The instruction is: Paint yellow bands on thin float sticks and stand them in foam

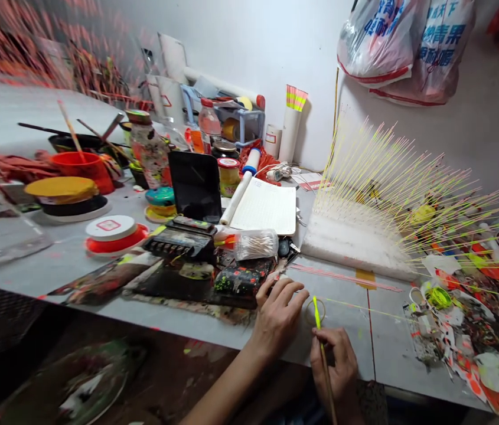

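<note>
My right hand is closed around the handle of a paintbrush, whose tip is covered in bright yellow paint. The brush tip is at a thin yellow-green stick that runs rightward just above the table. Beside a black, paint-spattered cylinder, my left hand has its fingers bent around the left end of this stick; the exact grip is hidden behind the hand. A faint ring shows on the table behind the brush.
Many thin sticks stand in a white foam block at the right. Paint-stained scraps crowd the right side. Cotton swabs, an open notebook, a dark upright screen and lidded tubs stand behind and left.
</note>
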### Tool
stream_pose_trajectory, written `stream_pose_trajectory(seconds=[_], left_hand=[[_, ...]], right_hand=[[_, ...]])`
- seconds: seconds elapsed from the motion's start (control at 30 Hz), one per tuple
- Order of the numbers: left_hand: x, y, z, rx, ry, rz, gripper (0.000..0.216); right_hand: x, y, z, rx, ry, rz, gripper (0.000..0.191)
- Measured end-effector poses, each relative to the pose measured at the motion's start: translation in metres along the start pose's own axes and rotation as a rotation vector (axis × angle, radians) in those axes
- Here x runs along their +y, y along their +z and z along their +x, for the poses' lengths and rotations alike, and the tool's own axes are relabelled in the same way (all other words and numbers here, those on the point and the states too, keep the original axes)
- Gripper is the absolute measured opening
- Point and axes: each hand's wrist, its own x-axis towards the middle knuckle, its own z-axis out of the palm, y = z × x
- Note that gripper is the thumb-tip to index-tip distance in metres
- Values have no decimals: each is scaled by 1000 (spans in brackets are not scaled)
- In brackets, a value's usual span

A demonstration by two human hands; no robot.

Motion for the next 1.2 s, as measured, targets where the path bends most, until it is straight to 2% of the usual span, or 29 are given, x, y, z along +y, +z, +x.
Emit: stream_pose_trajectory(seconds=[0.3,0.53,0.73,1.03,1.13,1.2], left_hand=[[1,1,-1,2,-15,-24,21],[1,-3,-1,-58,-24,-9,20],[2,-5,1,-68,-33,-28,20],[0,-6,5,-32,-9,-30,23],[-1,-5,9,8,-3,-38,23],[0,-5,13,42,7,-68,20]], right_hand=[[1,3,1,-2,10,-21,16],[0,-1,-2,9,62,-44,13],[-5,-5,4,24,47,-54,12],[-10,-13,-1,13,8,79,18],[-15,-16,0,63,-47,97,20],[-19,-19,4,148,-92,94,21]])
